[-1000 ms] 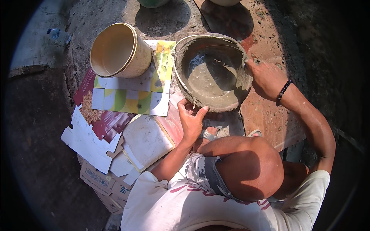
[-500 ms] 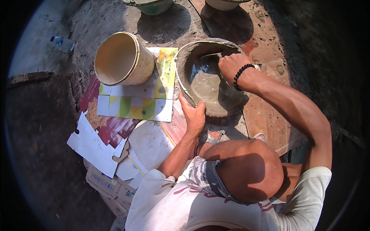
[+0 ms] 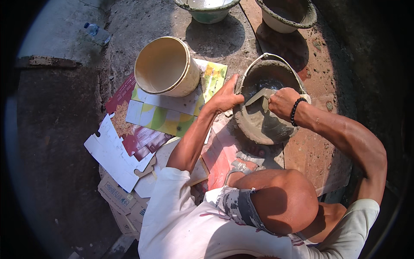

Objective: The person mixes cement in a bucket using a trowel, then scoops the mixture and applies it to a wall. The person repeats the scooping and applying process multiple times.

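Note:
A cement-crusted bucket (image 3: pixel 258 134) leans toward me with its mouth facing up, its thin handle lying along the far rim. Inside is wet grey cement mix (image 3: pixel 276 129), with a watery shine at the far side. On the bucket's left rim, my left hand (image 3: pixel 225 97) is closed, thumb toward the opening. My right hand (image 3: pixel 282 103), with a black bead bracelet at the wrist, grips a mortar-smeared trowel (image 3: pixel 260 96) over the mix. The trowel's handle is mostly hidden in the fist.
A cream bucket (image 3: pixel 189 82) stands left on patterned boards (image 3: pixel 159 118). Cardboard sheets (image 3: pixel 113 157) lie nearer. Two basins, one greenish (image 3: pixel 209 17) and one pale (image 3: pixel 278 21), stand at the back. A plastic bottle (image 3: pixel 97 33) lies far left. My bent knee (image 3: pixel 286 196) is close below.
My left hand has moved from the bucket's near side up to its left rim. The trowel, earlier mostly hidden at the far side, now shows above the mix. The whole view has shifted.

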`<action>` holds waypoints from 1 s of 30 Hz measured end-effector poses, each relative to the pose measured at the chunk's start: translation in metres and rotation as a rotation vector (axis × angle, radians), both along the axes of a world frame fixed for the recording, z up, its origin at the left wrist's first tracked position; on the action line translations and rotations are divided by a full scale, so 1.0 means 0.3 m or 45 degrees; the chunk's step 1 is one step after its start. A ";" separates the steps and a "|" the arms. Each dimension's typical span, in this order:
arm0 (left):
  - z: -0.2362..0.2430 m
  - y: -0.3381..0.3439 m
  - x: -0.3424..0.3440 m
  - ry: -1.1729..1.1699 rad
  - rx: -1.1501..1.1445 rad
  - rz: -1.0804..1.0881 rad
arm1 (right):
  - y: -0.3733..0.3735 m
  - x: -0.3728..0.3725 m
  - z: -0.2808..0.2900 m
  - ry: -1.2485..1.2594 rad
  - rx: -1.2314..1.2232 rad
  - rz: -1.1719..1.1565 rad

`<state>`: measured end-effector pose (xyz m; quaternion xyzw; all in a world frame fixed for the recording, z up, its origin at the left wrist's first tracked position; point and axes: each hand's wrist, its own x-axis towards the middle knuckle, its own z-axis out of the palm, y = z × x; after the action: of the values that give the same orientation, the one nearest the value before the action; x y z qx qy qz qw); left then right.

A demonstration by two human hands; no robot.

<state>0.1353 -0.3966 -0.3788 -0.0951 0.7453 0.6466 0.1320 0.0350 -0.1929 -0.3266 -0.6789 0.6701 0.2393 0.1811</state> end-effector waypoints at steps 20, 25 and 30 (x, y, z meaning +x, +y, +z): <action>-0.110 0.137 -0.036 0.226 0.249 0.283 | 0.058 -0.077 0.081 0.140 -0.141 -0.508; -0.086 0.113 -0.035 0.104 0.321 0.205 | -0.011 0.010 0.024 0.164 -0.184 -0.285; -0.098 0.122 -0.039 0.293 0.128 0.192 | -0.030 0.041 0.022 0.192 -0.166 0.068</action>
<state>0.1235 -0.3601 -0.4082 -0.0695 0.7128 0.6979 0.0013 0.0473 -0.2019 -0.3201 -0.6868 0.6778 0.2503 0.0793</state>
